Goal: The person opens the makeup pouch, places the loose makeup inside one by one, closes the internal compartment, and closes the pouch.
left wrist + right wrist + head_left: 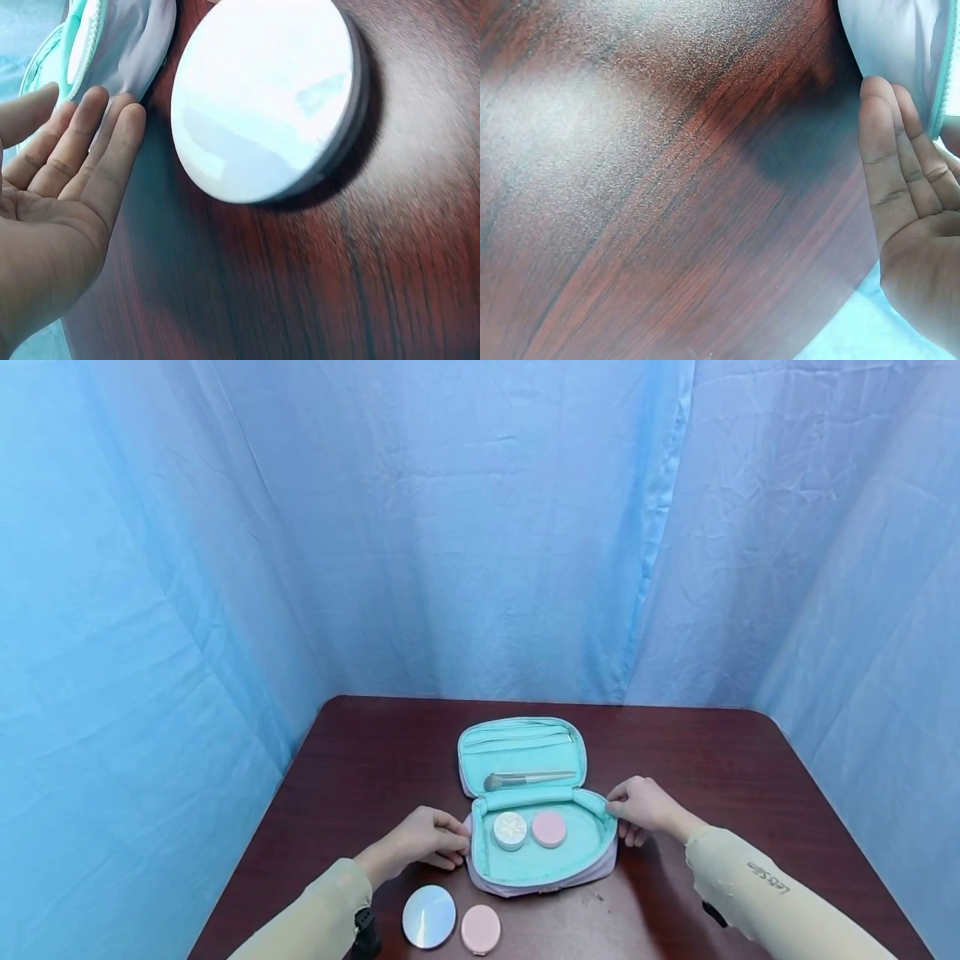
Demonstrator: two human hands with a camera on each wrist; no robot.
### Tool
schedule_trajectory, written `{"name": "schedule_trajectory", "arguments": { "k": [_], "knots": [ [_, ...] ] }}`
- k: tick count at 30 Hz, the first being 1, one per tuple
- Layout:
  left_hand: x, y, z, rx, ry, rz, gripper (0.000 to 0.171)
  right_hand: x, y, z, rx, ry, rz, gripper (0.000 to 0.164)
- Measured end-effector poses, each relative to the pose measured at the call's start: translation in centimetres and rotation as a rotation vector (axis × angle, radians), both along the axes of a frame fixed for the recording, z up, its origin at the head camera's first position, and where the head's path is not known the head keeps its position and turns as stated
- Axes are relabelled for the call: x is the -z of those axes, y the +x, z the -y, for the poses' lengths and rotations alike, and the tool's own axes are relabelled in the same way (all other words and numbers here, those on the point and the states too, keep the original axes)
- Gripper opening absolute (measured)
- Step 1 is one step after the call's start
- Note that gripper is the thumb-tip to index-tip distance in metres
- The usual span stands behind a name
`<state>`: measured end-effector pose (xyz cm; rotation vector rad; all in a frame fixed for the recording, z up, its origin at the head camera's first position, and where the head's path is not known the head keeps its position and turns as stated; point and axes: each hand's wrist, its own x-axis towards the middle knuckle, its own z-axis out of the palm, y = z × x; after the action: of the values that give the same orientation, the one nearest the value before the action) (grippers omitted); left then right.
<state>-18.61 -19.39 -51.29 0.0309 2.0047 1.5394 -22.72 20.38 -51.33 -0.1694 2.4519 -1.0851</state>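
The opened bag (540,864) lies on the table (390,743), between both hands. The right hand (647,808) pinches the bag at its right edge; the left hand (420,840), with fingers nearly straight, touches its left side. Inside the bag are one white jar (510,831) and one pink case (549,829), and in its lid (517,760) a brush (528,779). In front of the bag lie a silver disc (429,917) and a second pink case (481,930).

Pouch (528,868) was lilac outside, mint inside — two round cases (549,829) (481,930) plain pink; table (390,752) dark red-brown, streaked grain; curtain (487,527) blue.
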Motion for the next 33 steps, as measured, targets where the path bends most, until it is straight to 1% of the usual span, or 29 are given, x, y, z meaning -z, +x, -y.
{"name": "schedule_trajectory", "arguments": {
  "k": [3,6,8,11,14,18,22,25,26,29,33],
  "knots": [
    [-0.2,0.2,0.6,0.035,0.024,0.002,0.027,0.0,0.1,0.0,0.014,0.000,0.006,0.027],
    [-0.3,0.4,1.4,0.084,0.036,-0.008,0.029,-0.1,0.2,0.1,0.021,-0.004,0.009,0.026],
    [-0.3,0.7,2.0,0.130,0.028,-0.032,0.031,-0.1,0.2,0.0,0.017,-0.010,0.008,0.026],
    [-0.3,1.2,2.9,0.210,0.000,-0.090,0.032,-0.1,0.2,0.0,0.009,-0.020,0.010,0.027],
    [-0.2,1.8,3.8,0.293,0.007,-0.147,0.032,-0.1,0.2,0.0,0.008,-0.021,0.010,0.026],
    [-0.1,2.9,5.0,0.384,0.054,-0.192,0.035,0.2,0.2,-0.1,0.016,-0.014,0.014,0.025],
    [0.0,3.8,6.0,0.443,0.088,-0.217,0.039,0.3,0.2,-0.1,0.018,-0.014,0.020,0.024],
    [-0.1,4.5,6.5,0.487,0.071,-0.242,0.043,0.3,0.2,-0.2,0.012,-0.018,0.019,0.025],
    [0.0,4.7,6.6,0.510,0.052,-0.267,0.044,0.2,0.2,-0.2,0.009,-0.019,0.019,0.024],
    [0.0,5.2,6.9,0.588,-0.023,-0.373,0.050,0.2,0.2,-0.2,0.007,-0.026,0.023,0.024],
    [0.4,5.8,7.1,0.653,-0.101,-0.498,0.059,0.2,0.2,-0.2,0.007,-0.029,0.028,0.024]
  ]
}}
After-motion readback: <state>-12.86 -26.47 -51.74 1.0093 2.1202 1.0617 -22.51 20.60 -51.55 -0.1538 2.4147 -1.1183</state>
